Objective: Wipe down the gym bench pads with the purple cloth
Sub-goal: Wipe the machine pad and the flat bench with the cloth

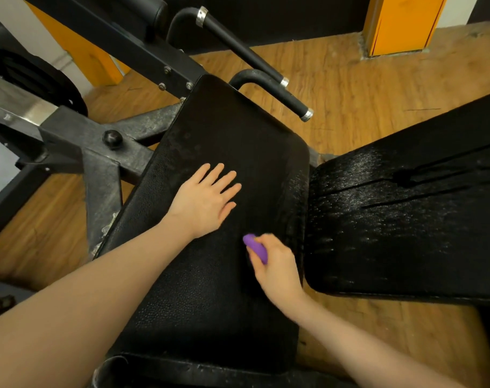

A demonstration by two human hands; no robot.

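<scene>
A long black padded bench pad (210,289) runs from the bottom of the view up to the middle. My left hand (204,200) lies flat on it with straight, spread fingers. My right hand (274,264) grips a bunched purple cloth (255,247) near the pad's right edge; only a small part of the cloth shows past my fingers, and the hand is blurred. A second black pad (406,225) lies to the right, separated by a narrow gap, its surface glinting.
Black steel frame members (98,152) and a round knob (112,138) stand left of the pad. Two black handles with chrome ends (280,93) stick out behind it. Wooden floor (378,79) surrounds the machine, with an orange pillar (400,23) at the back right.
</scene>
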